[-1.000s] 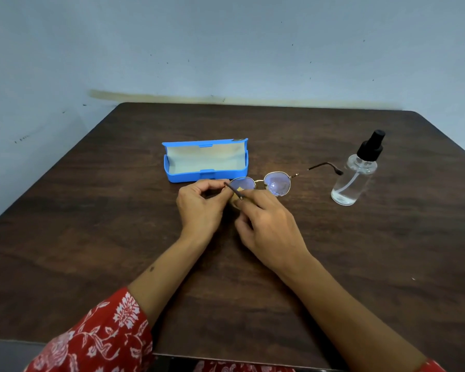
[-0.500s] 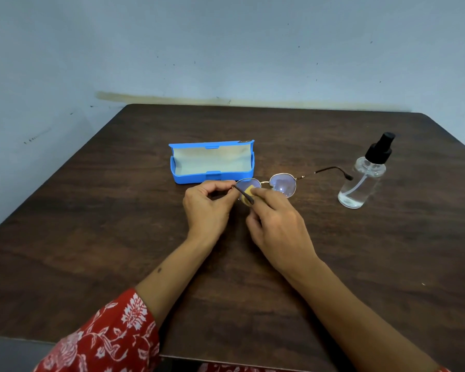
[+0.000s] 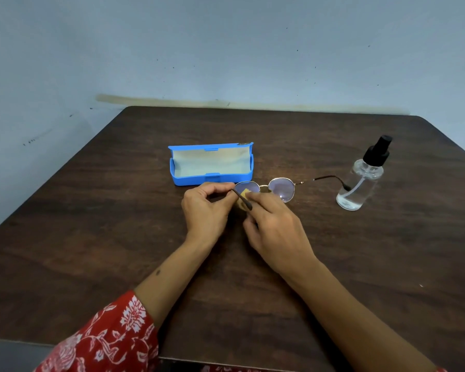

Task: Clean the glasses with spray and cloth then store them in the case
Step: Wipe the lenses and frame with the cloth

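Note:
Thin gold-rimmed glasses (image 3: 282, 188) with round bluish lenses are held just above the dark wooden table (image 3: 91, 224), in front of the open blue case (image 3: 188, 180). My left hand (image 3: 204, 210) pinches the frame at its left end, where one dark temple arm points toward me. My right hand (image 3: 274, 224) presses a small yellow cloth (image 3: 244, 196) against the left lens; most of the cloth is hidden by my fingers. The other temple arm reaches right toward the clear spray bottle (image 3: 360, 183) with a black pump top.
The case stands with its lid up and a pale lining showing, nothing visible inside. A pale blue wall runs behind the table and along its left side. My red floral sleeve (image 3: 105, 339) hangs at the table's near edge.
The yellow cloth has come into view behind the left lens as my right hand rubs it. My left hand keeps its hold on the frame. The head camera has shifted slightly.

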A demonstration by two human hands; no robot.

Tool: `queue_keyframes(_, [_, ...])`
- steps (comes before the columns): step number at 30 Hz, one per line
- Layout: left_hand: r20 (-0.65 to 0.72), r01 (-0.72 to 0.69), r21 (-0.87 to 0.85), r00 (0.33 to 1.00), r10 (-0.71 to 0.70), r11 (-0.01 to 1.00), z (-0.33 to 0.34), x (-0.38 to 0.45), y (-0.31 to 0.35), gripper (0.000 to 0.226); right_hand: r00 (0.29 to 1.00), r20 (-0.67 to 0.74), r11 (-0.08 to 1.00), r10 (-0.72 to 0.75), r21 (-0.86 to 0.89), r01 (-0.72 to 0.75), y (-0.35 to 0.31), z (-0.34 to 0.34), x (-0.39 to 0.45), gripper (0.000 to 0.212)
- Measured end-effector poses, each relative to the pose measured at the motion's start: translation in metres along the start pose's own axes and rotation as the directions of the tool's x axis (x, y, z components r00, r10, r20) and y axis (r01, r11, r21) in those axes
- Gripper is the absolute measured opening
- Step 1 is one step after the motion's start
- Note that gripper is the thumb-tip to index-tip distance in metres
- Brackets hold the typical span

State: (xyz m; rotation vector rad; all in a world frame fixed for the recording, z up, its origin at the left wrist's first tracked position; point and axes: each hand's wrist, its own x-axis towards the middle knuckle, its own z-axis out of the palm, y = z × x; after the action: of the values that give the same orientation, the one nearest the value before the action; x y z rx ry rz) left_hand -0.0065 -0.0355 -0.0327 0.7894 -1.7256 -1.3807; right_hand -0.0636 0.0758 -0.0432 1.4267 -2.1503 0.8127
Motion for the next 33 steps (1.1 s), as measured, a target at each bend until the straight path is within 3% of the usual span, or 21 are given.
queue_keyframes(3, [0.001,-0.009,0.018,1.0,0.009,1.0,0.0004,0.0001,-0.0015,0.013,0.999,-0.008,0.997,0.045,-0.059,-0.045,0.0026,0.0009,0.0023,0.034])
queue_keyframes(8, [0.011,0.004,-0.016,1.0,-0.003,1.0,-0.0004,-0.001,-0.0003,0.017,0.999,0.021,0.999,-0.029,-0.015,0.029,-0.0035,-0.0014,-0.0003,0.033])
queue_keyframes(13, [-0.007,-0.005,0.001,1.0,0.005,1.0,-0.0004,-0.0002,-0.0019,0.018,0.999,0.003,0.995,0.036,-0.092,-0.036,0.0022,-0.0007,0.0013,0.032])
queue_keyframes(18, [-0.004,0.001,-0.008,1.0,-0.001,1.0,-0.0014,-0.0008,-0.0014,0.019,0.999,0.009,0.999,-0.04,-0.004,0.04,-0.0038,0.0005,-0.0018,0.033])
queue_keyframes(23, [-0.002,-0.013,0.011,1.0,0.013,1.0,0.0,-0.0001,-0.0018,0.019,0.999,-0.027,0.995,0.039,-0.086,-0.041,0.0003,0.0011,0.0035,0.034])
queue_keyframes(27, [-0.001,-0.008,0.007,1.0,0.008,1.0,-0.0003,-0.0005,-0.0015,0.017,0.999,-0.004,0.998,-0.049,-0.038,0.048,-0.0043,-0.0006,0.0008,0.035])
queue_keyframes(33, [-0.017,-0.012,0.013,1.0,0.012,1.0,0.0016,0.0006,-0.0026,0.02,0.999,-0.003,0.994,0.048,-0.101,-0.048,0.0005,0.003,0.0051,0.034])
